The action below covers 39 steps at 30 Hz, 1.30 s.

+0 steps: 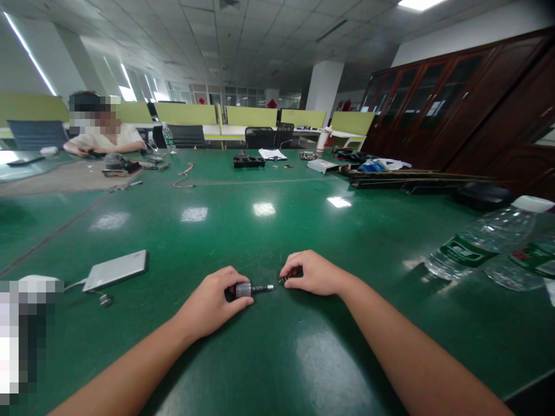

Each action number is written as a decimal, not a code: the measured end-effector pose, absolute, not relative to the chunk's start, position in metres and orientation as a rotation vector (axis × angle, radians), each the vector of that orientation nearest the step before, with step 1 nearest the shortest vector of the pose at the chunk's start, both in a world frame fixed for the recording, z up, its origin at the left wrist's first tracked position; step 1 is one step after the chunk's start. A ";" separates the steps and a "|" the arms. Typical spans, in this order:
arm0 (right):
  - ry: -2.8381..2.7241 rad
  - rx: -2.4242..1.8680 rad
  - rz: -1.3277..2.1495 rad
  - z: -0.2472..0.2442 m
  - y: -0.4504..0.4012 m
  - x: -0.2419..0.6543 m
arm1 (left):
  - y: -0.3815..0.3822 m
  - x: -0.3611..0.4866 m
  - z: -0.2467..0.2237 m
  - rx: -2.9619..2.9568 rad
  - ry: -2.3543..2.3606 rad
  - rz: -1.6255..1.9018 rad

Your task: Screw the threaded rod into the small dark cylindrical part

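My left hand (219, 297) is closed round the wide end of a grey metal cylinder part (243, 290), just above the green table (225, 234). A thin dark shaft with a bright tip points from the cylinder toward the right. My right hand (310, 273) pinches a small dark coiled piece, perhaps a spring (283, 280), between thumb and fingers. A short gap separates this piece from the shaft's tip.
Left of my hands lie a silver flat device (116, 270) with a cable and a small metal piece (105, 300). Clear water bottles (468, 248) stand at the right. Across the table sits a person (106, 136); tools and a black tray (248, 161) lie at the back.
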State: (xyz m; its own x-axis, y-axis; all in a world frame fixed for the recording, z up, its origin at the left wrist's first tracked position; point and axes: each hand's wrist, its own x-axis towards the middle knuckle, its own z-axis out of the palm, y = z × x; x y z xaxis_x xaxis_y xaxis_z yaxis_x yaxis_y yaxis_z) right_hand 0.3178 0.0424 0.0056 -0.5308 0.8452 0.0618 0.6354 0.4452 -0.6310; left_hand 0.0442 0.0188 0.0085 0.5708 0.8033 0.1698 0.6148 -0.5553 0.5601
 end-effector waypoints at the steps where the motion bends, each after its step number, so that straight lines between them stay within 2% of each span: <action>1: -2.344 -1.241 0.795 0.006 0.041 0.316 | 0.019 0.045 0.008 2.360 1.141 0.572; 16: -2.370 -1.125 0.787 0.005 0.032 0.296 | 0.019 0.045 0.008 2.357 1.115 0.576; 25: -2.284 -1.103 0.559 -0.010 0.026 0.260 | 0.023 0.042 0.002 2.365 1.081 0.607; 39: -2.360 -1.033 0.531 -0.009 0.027 0.263 | 0.023 0.043 0.006 2.367 1.073 0.579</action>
State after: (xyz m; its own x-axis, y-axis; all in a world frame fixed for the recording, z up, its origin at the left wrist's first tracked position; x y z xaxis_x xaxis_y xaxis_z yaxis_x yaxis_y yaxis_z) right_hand 0.2634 0.0269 -0.0092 -0.5831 0.7586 0.2907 0.5609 0.6348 -0.5315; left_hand 0.0431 0.0230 0.0063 0.6044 0.7762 0.1793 0.5758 -0.5811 0.5751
